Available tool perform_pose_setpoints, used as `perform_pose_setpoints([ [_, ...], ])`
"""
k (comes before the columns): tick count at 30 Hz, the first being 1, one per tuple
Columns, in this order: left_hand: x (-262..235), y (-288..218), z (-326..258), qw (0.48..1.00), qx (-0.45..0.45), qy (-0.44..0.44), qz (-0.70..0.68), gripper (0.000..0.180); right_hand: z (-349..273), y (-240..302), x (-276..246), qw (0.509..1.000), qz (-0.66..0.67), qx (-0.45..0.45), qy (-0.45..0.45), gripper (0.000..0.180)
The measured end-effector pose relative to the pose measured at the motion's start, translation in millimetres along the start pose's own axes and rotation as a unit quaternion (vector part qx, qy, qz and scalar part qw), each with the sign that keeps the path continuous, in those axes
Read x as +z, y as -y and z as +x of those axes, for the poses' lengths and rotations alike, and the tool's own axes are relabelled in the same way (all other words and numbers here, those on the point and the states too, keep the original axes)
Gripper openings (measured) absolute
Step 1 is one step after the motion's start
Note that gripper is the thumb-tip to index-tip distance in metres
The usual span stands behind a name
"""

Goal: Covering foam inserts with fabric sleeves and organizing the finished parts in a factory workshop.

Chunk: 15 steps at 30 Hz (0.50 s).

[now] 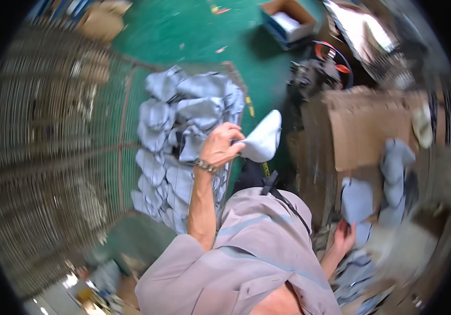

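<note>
Blurred by motion at lower right: pale lump (401, 249), kind unclear. Right hand (344, 236) half buried among grey pieces (359, 202), fingertips hidden. Left hand (220, 147) pinching white piece (262, 140), shape unclear. Rack (42, 157) smeared toward rim. Clutter (91, 296) at bottom left unreadable.

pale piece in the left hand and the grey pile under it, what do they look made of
The pale piece in the left hand looks like thin, matte white moulded foam or stiff fabric: it keeps a curved shape while pinched at one edge. The grey pile on the wire rack looks like soft matte fabric or foam, creased and overlapping. Blur leaves both unsure.
</note>
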<state>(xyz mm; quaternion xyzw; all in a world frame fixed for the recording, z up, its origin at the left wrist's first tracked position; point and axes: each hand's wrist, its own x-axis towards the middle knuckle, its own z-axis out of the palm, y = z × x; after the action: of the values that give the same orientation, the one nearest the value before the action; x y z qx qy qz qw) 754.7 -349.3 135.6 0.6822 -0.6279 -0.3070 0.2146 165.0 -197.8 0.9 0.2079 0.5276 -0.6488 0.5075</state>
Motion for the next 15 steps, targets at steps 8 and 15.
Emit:
perform_pose_setpoints([
  [8,-82,106,-65,0.983,-0.110,-0.133,-0.064,0.019,-103,-104,219,0.919,-0.365,-0.064,0.135,0.043],
  [15,-167,244,-108,0.929,-0.234,-0.287,0.030,0.019,-187,-377,429,0.769,-0.555,-0.024,0.317,0.045],
])
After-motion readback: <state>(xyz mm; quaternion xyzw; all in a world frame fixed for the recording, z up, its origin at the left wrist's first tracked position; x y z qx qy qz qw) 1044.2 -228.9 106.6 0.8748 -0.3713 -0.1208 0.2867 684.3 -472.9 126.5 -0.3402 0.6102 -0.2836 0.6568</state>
